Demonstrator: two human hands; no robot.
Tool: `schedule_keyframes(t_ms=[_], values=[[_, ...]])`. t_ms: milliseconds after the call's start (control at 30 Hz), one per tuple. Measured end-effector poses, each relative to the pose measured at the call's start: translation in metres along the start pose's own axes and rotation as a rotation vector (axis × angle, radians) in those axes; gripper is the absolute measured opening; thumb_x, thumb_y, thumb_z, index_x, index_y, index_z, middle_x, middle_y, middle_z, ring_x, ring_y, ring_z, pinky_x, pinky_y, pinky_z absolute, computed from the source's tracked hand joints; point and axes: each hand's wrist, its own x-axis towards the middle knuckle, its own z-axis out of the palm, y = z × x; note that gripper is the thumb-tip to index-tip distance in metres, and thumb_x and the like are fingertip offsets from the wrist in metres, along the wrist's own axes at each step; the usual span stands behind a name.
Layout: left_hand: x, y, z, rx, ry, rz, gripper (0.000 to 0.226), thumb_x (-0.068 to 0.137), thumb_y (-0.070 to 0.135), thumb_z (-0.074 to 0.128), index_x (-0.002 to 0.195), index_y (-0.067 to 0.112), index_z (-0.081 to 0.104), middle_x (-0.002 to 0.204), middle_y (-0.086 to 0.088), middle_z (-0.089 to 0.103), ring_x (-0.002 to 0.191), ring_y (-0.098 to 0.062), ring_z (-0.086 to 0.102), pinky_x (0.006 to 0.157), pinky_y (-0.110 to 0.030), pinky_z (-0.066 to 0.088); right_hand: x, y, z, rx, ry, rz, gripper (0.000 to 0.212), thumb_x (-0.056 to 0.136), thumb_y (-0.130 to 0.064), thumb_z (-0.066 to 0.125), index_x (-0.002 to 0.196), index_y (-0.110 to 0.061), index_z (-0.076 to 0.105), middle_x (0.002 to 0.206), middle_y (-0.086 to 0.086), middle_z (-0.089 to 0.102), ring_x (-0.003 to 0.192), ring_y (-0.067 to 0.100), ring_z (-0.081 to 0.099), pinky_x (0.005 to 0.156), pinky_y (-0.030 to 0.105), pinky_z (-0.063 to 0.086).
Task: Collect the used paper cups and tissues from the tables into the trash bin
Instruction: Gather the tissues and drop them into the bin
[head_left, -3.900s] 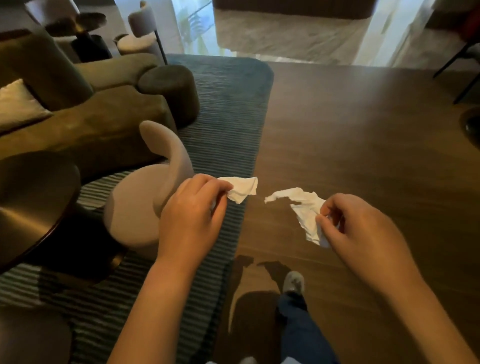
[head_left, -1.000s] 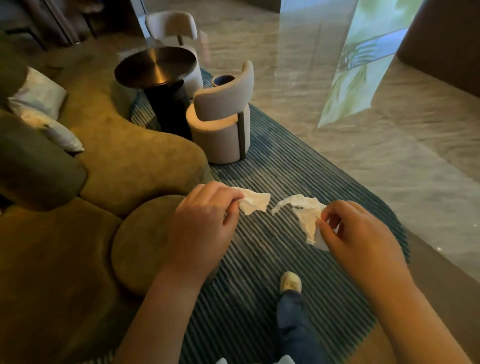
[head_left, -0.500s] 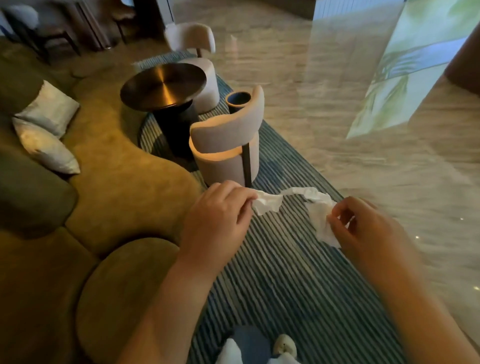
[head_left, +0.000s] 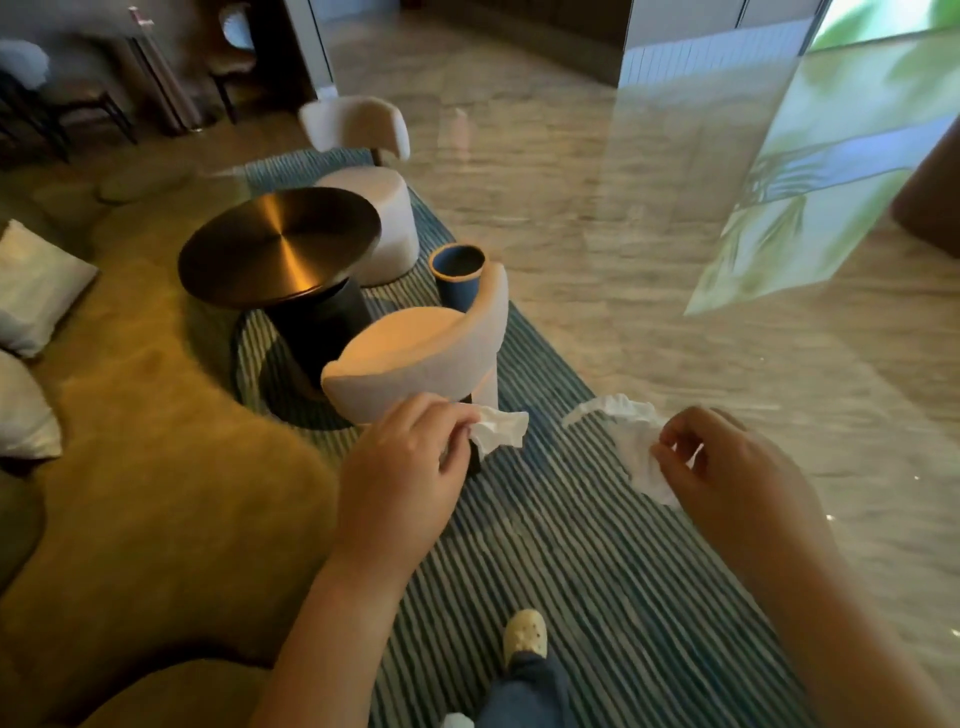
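My left hand (head_left: 402, 473) pinches a small crumpled white tissue (head_left: 500, 431) at chest height. My right hand (head_left: 727, 478) holds a larger crumpled white tissue (head_left: 631, 441) by its lower edge. Both tissues hang in the air over the striped blue rug (head_left: 597, 571). A dark blue round trash bin (head_left: 458, 275) with an open top stands on the rug ahead, behind the nearer beige chair (head_left: 421, 358). Its lower part is hidden by that chair's backrest.
A round dark metal side table (head_left: 278, 244) stands left of the bin, with a second beige chair (head_left: 363, 171) behind it. An olive curved sofa (head_left: 135, 441) with pale cushions (head_left: 31, 291) fills the left. Polished marble floor (head_left: 675, 234) lies to the right. My shoe (head_left: 524, 631) is on the rug.
I have walked forward along the rug; the table, chairs and blue bin are nearer and lower in view. Both hands keep the same hold on their tissues.
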Motion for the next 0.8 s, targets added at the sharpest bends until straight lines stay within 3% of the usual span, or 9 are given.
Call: schedule_keyframes(t_ms=[367,700,800], values=[[0.244,-0.044,0.093,-0.018,0.054,0.015,0.013,0.084,0.016,0.062,0.095,0.020,0.067,0.094,0.009,0.062,0.092,-0.005,0.054,0.079,-0.017,0.043,0.243,0.024,-0.020,-0.007,0.005,0.050,0.007,0.089,-0.032,0.057,0.085,-0.033,0.053,0.078,-0.019,0.053,0.064,-0.002,0.050,0.051,0.014,0.032],[0.427,-0.074,0.209,0.059,0.025,-0.115,0.011,0.087,0.017,0.060,0.094,0.023,0.065,0.092,0.013,0.059,0.087,-0.006,0.054,0.070,-0.027,0.049,0.488,0.071,-0.015,0.054,0.003,-0.076,0.007,0.086,-0.028,0.061,0.083,-0.030,0.055,0.076,-0.018,0.053,0.063,-0.002,0.050,0.051,0.014,0.033],[0.493,-0.078,0.240,0.090,0.040,-0.127,0.012,0.086,0.013,0.062,0.094,0.021,0.065,0.093,0.011,0.060,0.088,-0.006,0.052,0.070,-0.022,0.045,0.567,0.089,-0.021,0.085,-0.006,-0.101,0.010,0.085,-0.027,0.063,0.080,-0.031,0.055,0.075,-0.018,0.053,0.062,-0.002,0.051,0.050,0.016,0.034]])
